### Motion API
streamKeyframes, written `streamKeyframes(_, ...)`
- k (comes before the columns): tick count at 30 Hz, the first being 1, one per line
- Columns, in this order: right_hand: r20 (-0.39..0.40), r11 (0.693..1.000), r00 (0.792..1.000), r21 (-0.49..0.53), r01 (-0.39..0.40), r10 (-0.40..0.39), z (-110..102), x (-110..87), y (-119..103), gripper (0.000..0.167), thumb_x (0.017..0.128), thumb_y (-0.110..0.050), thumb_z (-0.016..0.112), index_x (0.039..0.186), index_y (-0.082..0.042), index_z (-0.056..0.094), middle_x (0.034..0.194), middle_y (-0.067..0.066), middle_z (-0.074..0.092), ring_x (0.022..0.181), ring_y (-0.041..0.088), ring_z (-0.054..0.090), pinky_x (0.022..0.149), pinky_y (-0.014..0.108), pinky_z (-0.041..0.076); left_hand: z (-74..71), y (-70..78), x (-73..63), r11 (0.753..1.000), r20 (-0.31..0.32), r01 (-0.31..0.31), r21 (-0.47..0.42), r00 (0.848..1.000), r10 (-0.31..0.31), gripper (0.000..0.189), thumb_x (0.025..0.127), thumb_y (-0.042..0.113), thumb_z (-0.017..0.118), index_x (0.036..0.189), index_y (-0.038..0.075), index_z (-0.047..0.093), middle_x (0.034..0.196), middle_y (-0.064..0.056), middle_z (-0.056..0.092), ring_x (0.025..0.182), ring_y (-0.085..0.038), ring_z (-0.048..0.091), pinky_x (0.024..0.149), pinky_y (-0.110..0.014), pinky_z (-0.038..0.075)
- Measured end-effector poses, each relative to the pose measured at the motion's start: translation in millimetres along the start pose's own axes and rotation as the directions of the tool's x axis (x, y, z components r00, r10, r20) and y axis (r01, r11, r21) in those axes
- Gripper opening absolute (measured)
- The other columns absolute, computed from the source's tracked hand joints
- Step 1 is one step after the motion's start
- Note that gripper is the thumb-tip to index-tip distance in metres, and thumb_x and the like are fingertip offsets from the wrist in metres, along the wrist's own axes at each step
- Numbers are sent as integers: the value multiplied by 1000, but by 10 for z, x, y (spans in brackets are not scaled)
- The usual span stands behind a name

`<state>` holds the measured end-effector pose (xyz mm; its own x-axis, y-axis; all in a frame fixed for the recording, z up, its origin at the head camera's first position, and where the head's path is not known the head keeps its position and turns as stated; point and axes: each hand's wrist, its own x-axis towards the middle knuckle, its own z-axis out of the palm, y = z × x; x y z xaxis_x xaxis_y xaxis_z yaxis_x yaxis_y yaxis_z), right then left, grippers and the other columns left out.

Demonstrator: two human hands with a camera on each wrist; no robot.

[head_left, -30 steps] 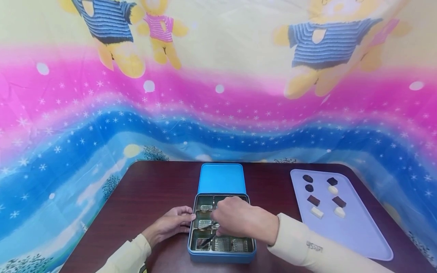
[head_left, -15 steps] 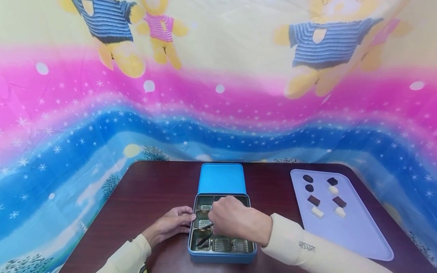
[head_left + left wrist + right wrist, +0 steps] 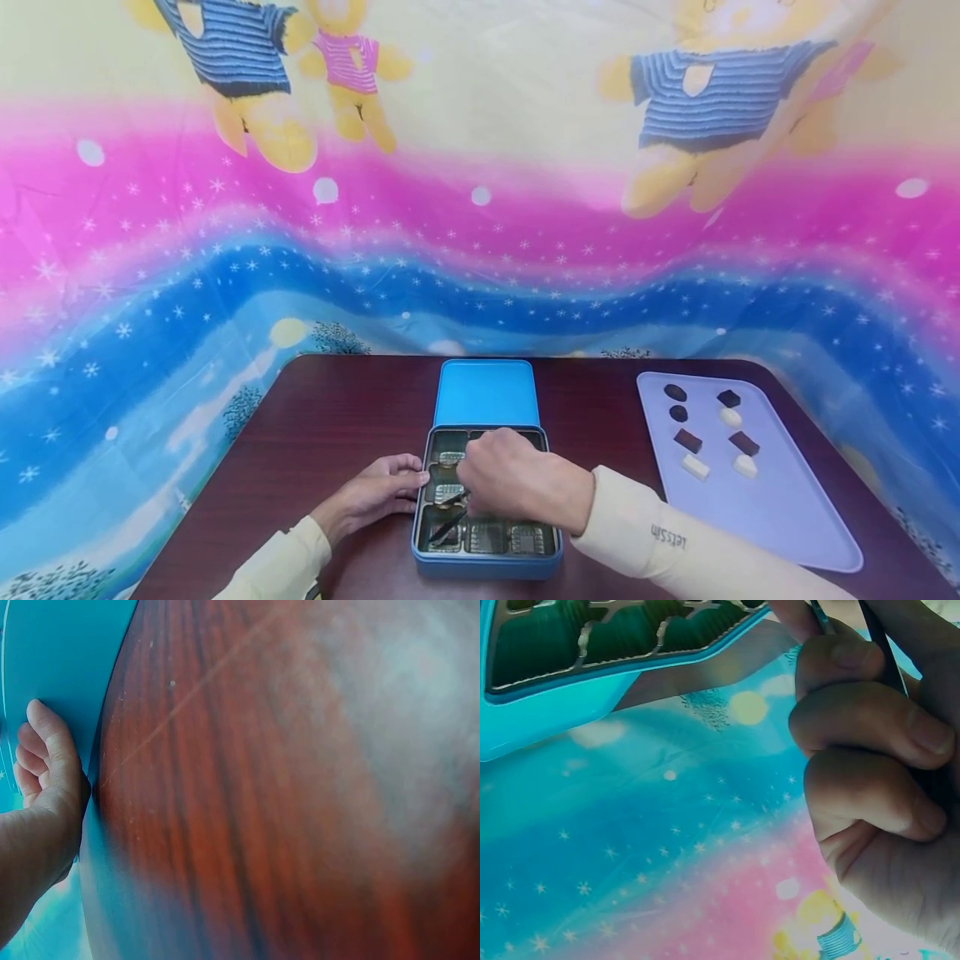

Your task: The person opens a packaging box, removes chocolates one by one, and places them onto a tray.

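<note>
My right hand [image 3: 517, 479] hovers over a blue tin [image 3: 487, 568] in the head view, its fingers curled round dark tweezers [image 3: 448, 527]. The two tweezer arms stand apart, pointing left, and the lower one reaches into the front-left compartment. Whether anything lies between their tips is too small to tell. In the right wrist view, curled fingers [image 3: 862, 724] wrap the dark tweezers [image 3: 885, 652]. My left hand [image 3: 382, 492] rests against the tin's left side with loosely bent fingers. A clear divided insert [image 3: 487, 537] fills the tin; the hand hides its middle and right compartments.
The tin's blue lid [image 3: 487, 392] lies open behind it on the dark wooden table [image 3: 345, 400]. At the right, a lavender tray [image 3: 765, 525] carries several dark, brown [image 3: 687, 441] and white [image 3: 695, 467] chocolates. A printed cloth [image 3: 480, 275] hangs behind the table.
My right hand has shifted slightly left with the tweezers, and more of both tweezer arms shows over the front-left compartment. The left hand, tin and tray keep their places.
</note>
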<state>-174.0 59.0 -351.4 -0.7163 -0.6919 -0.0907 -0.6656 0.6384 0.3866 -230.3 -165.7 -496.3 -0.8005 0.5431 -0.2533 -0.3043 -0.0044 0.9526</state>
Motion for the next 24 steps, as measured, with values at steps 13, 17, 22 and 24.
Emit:
streamKeyframes(13, 24, 990, 997, 119, 75, -78, 77, 36, 133, 29, 82, -49, 77, 77, -21, 73, 59, -9, 54, 52, 4, 48, 50, 21, 45, 6, -3, -2, 1000, -5, -7, -1, 1000, 7, 13, 96, 10, 60, 102, 7, 49, 92, -3, 64, 85, -15, 64, 75, -33, 55)
streamKeyframes(17, 22, 975, 994, 201, 98, -105, 104, 38, 185, 26, 85, -44, 76, 75, -20, 71, 58, -10, 53, 53, 4, 47, 50, 21, 43, 10, 3, -8, 1000, -5, -11, 0, 1000, 11, 13, 95, 10, 60, 102, 7, 49, 92, -4, 64, 85, -15, 63, 76, -33, 55)
streamKeyframes(22, 26, 955, 994, 278, 98, -109, 133, 41, 231, 25, 85, -41, 78, 72, -21, 69, 56, -12, 50, 52, 4, 46, 47, 20, 39, 12, 3, -16, 1000, -4, -13, -3, 1000, 13, 13, 95, 9, 61, 102, 7, 50, 92, -3, 64, 86, -15, 63, 76, -33, 55)
streamKeyframes(24, 32, 949, 993, 301, 96, -111, 143, 40, 250, 26, 85, -41, 77, 71, -22, 68, 55, -13, 49, 51, 4, 46, 47, 20, 37, 11, 1, -15, 1000, -4, -13, -5, 1000, 13, 13, 95, 9, 61, 102, 7, 50, 92, -3, 64, 86, -15, 63, 76, -33, 55)
